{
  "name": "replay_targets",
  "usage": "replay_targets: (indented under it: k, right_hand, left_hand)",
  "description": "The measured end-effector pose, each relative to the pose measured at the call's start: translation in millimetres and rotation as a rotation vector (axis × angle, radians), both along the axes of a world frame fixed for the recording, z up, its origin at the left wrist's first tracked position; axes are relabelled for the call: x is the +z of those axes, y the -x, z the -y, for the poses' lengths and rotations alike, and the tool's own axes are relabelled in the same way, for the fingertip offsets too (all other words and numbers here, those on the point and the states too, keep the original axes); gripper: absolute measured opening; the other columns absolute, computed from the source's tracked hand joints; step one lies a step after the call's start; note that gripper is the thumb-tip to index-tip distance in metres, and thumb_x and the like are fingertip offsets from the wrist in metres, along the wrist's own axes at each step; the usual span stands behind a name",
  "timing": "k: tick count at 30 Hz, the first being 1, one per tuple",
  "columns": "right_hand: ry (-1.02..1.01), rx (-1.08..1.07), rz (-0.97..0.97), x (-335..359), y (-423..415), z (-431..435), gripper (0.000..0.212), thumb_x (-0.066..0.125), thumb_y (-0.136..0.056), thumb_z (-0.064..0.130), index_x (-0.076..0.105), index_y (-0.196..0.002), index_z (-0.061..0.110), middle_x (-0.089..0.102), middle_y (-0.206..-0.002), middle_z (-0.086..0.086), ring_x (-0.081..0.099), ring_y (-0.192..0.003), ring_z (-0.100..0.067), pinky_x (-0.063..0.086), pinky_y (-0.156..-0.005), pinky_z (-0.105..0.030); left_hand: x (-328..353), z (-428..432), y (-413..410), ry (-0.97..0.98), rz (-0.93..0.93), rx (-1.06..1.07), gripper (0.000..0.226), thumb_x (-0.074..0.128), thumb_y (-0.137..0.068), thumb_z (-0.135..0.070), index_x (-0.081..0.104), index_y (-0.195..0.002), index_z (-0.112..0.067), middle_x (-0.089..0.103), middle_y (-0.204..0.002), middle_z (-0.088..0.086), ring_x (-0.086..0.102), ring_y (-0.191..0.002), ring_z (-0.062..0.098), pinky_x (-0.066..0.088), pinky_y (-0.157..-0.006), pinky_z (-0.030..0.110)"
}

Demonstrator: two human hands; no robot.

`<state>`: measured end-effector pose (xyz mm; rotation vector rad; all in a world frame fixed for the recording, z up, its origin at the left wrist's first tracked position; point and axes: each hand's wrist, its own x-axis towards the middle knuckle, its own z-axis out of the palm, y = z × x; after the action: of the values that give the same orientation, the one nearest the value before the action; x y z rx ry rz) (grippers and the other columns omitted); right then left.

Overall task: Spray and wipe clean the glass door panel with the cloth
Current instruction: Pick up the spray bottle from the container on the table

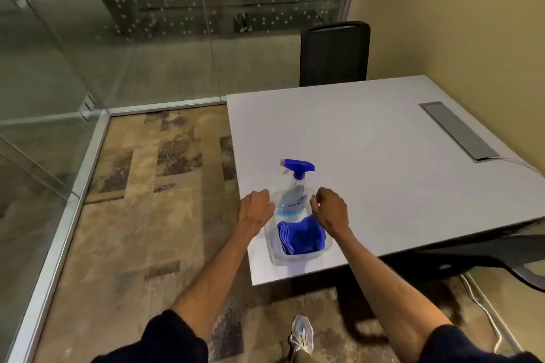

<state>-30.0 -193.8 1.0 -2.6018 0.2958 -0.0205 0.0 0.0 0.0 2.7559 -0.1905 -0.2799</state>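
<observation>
A white table spreads ahead and right of the hands, a grey cable hatch set in it. Black chair beyond. Patchy brown carpet left, beige wall right.

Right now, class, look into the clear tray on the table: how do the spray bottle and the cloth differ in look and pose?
The spray bottle is rigid and see-through with a blue trigger head; the cloth is soft, opaque and blue all over. The bottle leans with its head past the tray's far end; the cloth lies folded at the near end. Both share the tray and some blue.
</observation>
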Motion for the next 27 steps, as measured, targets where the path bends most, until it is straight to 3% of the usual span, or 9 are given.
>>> replay_targets:
  k: [3, 11, 18, 24, 27]
  right_hand:
    - [0.038, 0.011, -0.067, -12.1, -10.9, 12.1, 0.027, 0.046, -0.101, 0.027, 0.056, -0.089, 0.005, 0.063, -0.091, -0.012, 0.059, -0.078, -0.027, 0.050, -0.076, -0.039]
    - [-0.053, 0.098, -0.129, -34.5, -31.1, 29.7, 0.034, 0.054, -0.098, 0.039, 0.058, -0.115, 0.010, 0.063, -0.118, -0.006, 0.062, -0.099, -0.025, 0.050, -0.091, -0.040]
    - [-0.162, 0.231, -0.137, -42.3, -46.5, 27.1, 0.056, 0.063, -0.093, 0.043, 0.049, -0.140, 0.014, 0.058, -0.138, -0.007, 0.056, -0.122, -0.025, 0.044, -0.104, -0.044]
    - [-0.332, 0.280, -0.103, -45.7, -53.2, 28.3, 0.057, 0.065, -0.094, 0.035, 0.047, -0.143, 0.012, 0.053, -0.144, -0.009, 0.051, -0.130, -0.026, 0.042, -0.110, -0.042]
    - [-0.394, 0.289, -0.116, -47.1, -57.2, 29.6, 0.055, 0.067, -0.093, 0.034, 0.050, -0.140, 0.012, 0.056, -0.140, -0.009, 0.053, -0.126, -0.024, 0.044, -0.107, -0.035]
  left_hand:
    - [-11.6, 15.1, -6.1, 0.040, -0.044, 0.005, 0.020, 0.049, -0.099, -0.022, 0.054, -0.113, -0.009, 0.066, -0.108, 0.013, 0.065, -0.087, 0.024, 0.048, -0.071, 0.027]
    - [-33.9, 37.5, -16.8, 0.137, -0.098, 0.099, 0.043, 0.061, -0.094, -0.030, 0.044, -0.129, -0.012, 0.064, -0.117, 0.009, 0.066, -0.097, 0.025, 0.057, -0.086, 0.030]
    - [-40.6, 50.4, -26.1, 0.275, -0.161, 0.098, 0.051, 0.057, -0.097, -0.040, 0.046, -0.139, -0.014, 0.057, -0.134, 0.009, 0.058, -0.119, 0.024, 0.050, -0.102, 0.038]
    - [-47.5, 49.3, -34.8, 0.402, -0.212, 0.153, 0.046, 0.061, -0.096, -0.023, 0.046, -0.139, -0.015, 0.052, -0.140, 0.012, 0.055, -0.123, 0.028, 0.048, -0.106, 0.043]
    - [-48.7, 48.0, -38.7, 0.424, -0.214, 0.168, 0.045, 0.064, -0.094, -0.021, 0.048, -0.136, -0.014, 0.053, -0.137, 0.012, 0.056, -0.121, 0.028, 0.049, -0.104, 0.043]
